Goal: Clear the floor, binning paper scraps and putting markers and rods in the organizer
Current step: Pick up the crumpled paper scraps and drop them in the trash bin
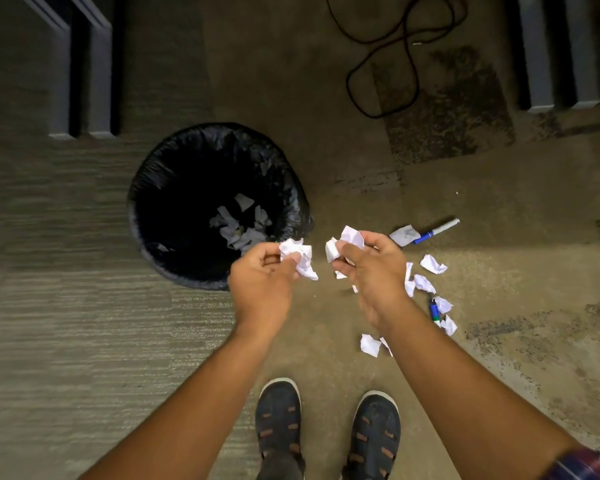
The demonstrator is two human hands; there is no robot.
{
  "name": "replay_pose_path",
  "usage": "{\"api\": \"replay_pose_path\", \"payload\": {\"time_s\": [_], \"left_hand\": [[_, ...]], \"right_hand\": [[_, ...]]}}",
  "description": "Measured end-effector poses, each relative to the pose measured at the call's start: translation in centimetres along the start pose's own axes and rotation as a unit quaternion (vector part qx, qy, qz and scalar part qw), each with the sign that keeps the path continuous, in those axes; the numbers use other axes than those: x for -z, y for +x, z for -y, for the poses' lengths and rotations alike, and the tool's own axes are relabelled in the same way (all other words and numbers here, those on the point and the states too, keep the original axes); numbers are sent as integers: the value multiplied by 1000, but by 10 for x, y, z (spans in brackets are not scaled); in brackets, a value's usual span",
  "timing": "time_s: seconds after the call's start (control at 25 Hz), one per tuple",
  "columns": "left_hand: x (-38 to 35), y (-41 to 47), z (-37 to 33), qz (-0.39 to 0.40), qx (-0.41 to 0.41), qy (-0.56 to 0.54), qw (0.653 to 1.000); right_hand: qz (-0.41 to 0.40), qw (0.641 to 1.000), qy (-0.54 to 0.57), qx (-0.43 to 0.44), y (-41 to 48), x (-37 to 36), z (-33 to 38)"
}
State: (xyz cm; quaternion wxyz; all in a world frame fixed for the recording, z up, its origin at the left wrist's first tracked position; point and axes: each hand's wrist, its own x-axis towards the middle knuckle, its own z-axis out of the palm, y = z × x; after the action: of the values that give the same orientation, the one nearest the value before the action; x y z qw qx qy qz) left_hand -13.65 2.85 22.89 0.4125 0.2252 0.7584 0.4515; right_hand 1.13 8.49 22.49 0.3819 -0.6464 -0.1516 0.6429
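My left hand (262, 282) is closed on a crumpled white paper scrap (300, 256), just right of the bin's near rim. My right hand (371, 268) grips another bunch of paper scraps (343, 242) beside it. The round bin (153, 188) has a black liner and holds several paper scraps (238, 225) at its bottom. More white scraps (432, 265) lie on the carpet to the right of my right hand. A blue-and-white marker (437, 231) lies beyond them, partly under a scrap. A second blue marker (434, 311) lies among the scraps.
A black cable (378, 64) loops over the carpet at the top. Dark furniture legs stand at top left (84, 81) and top right (555, 57). My two sandalled feet (326, 431) stand at the bottom. The organizer is not in view.
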Motion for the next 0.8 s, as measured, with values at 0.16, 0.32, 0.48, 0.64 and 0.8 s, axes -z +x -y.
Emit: {"api": "replay_pose_path", "payload": {"time_s": [0.16,0.32,0.48,0.64,0.8], "left_hand": [[51,38,-33,-95,-7,25,995],[77,73,-37,-151,43,83,984],[87,99,-28,-144,100,133,976],[89,93,-33,-167,79,173,968],[73,55,-41,-112,-133,190,966]], "right_hand": [[55,992,-90,72,-7,-63,14],[58,965,-231,105,-3,-113,10],[68,941,-323,77,3,-128,4],[68,959,-267,72,5,-110,7],[27,979,-171,107,2,-71,8]]}}
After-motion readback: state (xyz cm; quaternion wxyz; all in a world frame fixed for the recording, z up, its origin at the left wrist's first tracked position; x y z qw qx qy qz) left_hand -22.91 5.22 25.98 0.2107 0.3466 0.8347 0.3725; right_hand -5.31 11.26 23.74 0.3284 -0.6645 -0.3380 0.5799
